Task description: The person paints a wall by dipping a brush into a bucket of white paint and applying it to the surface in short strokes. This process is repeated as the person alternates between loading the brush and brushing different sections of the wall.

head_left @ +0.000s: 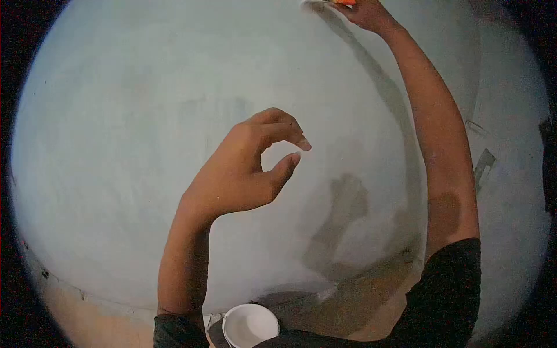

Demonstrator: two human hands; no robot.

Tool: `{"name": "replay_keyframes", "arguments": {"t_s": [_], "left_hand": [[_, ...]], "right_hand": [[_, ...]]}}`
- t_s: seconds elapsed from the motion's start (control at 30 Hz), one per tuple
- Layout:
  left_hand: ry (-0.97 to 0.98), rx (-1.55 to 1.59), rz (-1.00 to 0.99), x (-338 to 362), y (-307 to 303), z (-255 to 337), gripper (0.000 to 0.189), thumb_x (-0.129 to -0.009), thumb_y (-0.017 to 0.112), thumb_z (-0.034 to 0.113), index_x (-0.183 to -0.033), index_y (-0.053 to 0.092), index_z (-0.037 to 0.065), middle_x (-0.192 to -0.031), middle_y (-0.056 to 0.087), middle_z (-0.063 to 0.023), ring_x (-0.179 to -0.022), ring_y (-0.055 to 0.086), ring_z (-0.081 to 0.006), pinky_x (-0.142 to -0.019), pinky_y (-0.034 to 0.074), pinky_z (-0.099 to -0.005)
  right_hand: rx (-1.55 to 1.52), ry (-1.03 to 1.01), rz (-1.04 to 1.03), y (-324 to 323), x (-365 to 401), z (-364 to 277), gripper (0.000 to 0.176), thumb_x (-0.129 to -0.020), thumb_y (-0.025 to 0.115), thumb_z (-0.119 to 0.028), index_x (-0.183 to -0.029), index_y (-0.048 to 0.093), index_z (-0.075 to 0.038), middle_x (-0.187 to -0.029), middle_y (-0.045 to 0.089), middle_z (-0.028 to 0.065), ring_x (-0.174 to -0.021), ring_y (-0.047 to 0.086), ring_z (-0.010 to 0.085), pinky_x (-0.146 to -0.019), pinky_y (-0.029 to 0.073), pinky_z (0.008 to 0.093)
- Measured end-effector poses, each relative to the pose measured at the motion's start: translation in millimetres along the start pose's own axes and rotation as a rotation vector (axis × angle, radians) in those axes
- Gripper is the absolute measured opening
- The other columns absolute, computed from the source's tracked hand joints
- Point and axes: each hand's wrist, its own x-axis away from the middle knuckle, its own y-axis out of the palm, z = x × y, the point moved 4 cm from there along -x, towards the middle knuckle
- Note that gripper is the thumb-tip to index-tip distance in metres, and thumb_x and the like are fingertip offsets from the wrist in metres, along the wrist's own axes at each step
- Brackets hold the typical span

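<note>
My right hand [366, 14] is raised at the top edge of the view, with its fingers closed on an orange-handled paintbrush [344, 2]. Most of the brush is cut off by the frame; a whitish end shows close against the pale wall [145, 116]. In the middle, my left hand [246, 162] hovers before the wall with its fingers curved and thumb apart, holding nothing. Below it, a white bucket [227, 327] with pale contents stands near my body at the bottom edge.
Brownish floor [371, 296] meets the wall along the bottom. Shadows of my arms fall on the wall. Toward the right, a grey mark [485, 162] and a small hook-like piece [476, 126] show on the wall. A dark object [547, 165] stands at the far right.
</note>
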Motion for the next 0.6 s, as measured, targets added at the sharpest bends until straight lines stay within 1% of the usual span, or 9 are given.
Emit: {"name": "replay_keyframes", "arguments": {"t_s": [0.07, 0.17, 0.2, 0.23, 0.3, 0.43, 0.5, 0.53, 0.6], "left_hand": [[0.006, -0.005, 0.001, 0.1, 0.0, 0.5, 0.017, -0.083, 0.064, 0.001, -0.098, 0.069, 0.008, -0.114, 0.062, -0.008, -0.105, 0.059, -0.0229, -0.086, 0.049, -0.0362], [0.012, -0.006, 0.005, 2.9, -1.7, 7.7, 0.017, -0.083, 0.064, 0.001, -0.098, 0.069, 0.008, -0.114, 0.062, -0.0079, -0.105, 0.059, -0.0229, -0.085, 0.049, -0.0363], [0.012, -0.003, 0.008, 1.9, -3.7, 8.9, 0.017, -0.083, 0.064, 0.001, -0.098, 0.069, 0.008, -0.114, 0.062, -0.0079, -0.104, 0.059, -0.0229, -0.085, 0.049, -0.0363], [0.012, -0.002, 0.006, 0.2, -5.9, 9.9, 0.017, -0.083, 0.064, 0.001, -0.098, 0.069, 0.008, -0.114, 0.062, -0.0079, -0.104, 0.059, -0.0229, -0.085, 0.049, -0.0363], [-0.01, 0.037, 0.023, -2.9, -10.3, 9.5, 0.017, -0.084, 0.064, 0.001, -0.098, 0.068, 0.007, -0.115, 0.062, -0.0077, -0.105, 0.059, -0.0228, -0.086, 0.049, -0.0363], [0.011, 0.012, 0.016, 5.0, -4.9, 5.5, 0.017, -0.084, 0.064, 0.002, -0.099, 0.068, 0.007, -0.115, 0.062, -0.0075, -0.105, 0.06, -0.0228, -0.086, 0.049, -0.0364], [0.018, 0.058, 0.074, 19.0, -9.9, 18.5, 0.017, -0.078, 0.061, -0.001, -0.093, 0.067, 0.001, -0.104, 0.062, -0.0127, -0.098, 0.062, -0.0283, -0.083, 0.052, -0.0373], [0.023, 0.056, 0.077, 28.5, -15.6, 29.2, 0.017, -0.078, 0.061, -0.001, -0.093, 0.067, 0.001, -0.104, 0.062, -0.0127, -0.098, 0.062, -0.0283, -0.083, 0.052, -0.0373], [-0.055, -0.01, 0.004, 50.6, -27.3, 51.5, 0.018, -0.083, 0.065, 0.002, -0.099, 0.068, 0.008, -0.115, 0.062, -0.0077, -0.105, 0.06, -0.023, -0.086, 0.049, -0.0362]], "right_hand": [[0.114, -0.061, 0.132, -0.5, -2.1, -3.6, 0.014, -0.086, 0.067, -0.009, -0.099, 0.071, -0.003, -0.095, 0.073, 0.0069, -0.084, 0.066, 0.0171, -0.08, 0.052, 0.0312], [-0.007, -0.048, 0.03, 8.2, 7.9, -14.6, 0.014, -0.087, 0.066, -0.01, -0.098, 0.071, -0.003, -0.095, 0.072, 0.0066, -0.083, 0.065, 0.0174, -0.08, 0.051, 0.0327], [0.135, -0.196, 0.107, 26.2, 15.9, -6.5, 0.015, -0.089, 0.067, -0.013, -0.102, 0.071, -0.006, -0.099, 0.071, 0.0052, -0.091, 0.066, 0.02, -0.082, 0.054, 0.0336], [0.097, -0.242, 0.046, 36.9, 23.0, -9.4, 0.016, -0.088, 0.066, -0.012, -0.102, 0.07, -0.006, -0.097, 0.071, 0.0066, -0.089, 0.066, 0.022, -0.081, 0.054, 0.0341], [0.078, -0.324, 0.119, 56.0, 42.6, -20.2, 0.014, -0.087, 0.066, -0.008, -0.1, 0.068, -0.005, -0.096, 0.07, 0.0079, -0.086, 0.066, 0.024, -0.079, 0.053, 0.035], [-0.213, -0.191, -0.051, 84.5, 100.6, -50.9, 0.014, -0.085, 0.063, -0.003, -0.099, 0.065, -0.005, -0.094, 0.067, 0.0103, -0.081, 0.064, 0.0283, -0.074, 0.051, 0.0361], [-0.211, -0.17, -0.055, 80.2, 116.7, -79.9, 0.013, -0.085, 0.063, -0.004, -0.098, 0.065, -0.004, -0.091, 0.067, 0.0109, -0.08, 0.064, 0.028, -0.073, 0.051, 0.0359], [-0.263, -0.16, -0.107, 75.1, 120.5, -96.0, 0.013, -0.085, 0.063, -0.004, -0.097, 0.065, -0.004, -0.09, 0.068, 0.011, -0.08, 0.064, 0.0271, -0.073, 0.051, 0.0357], [-0.378, -0.104, -0.172, 63.5, 122.9, -133.1, 0.012, -0.084, 0.067, -0.009, -0.094, 0.068, -0.002, -0.088, 0.069, 0.0116, -0.08, 0.066, 0.0253, -0.074, 0.052, 0.035]]}}
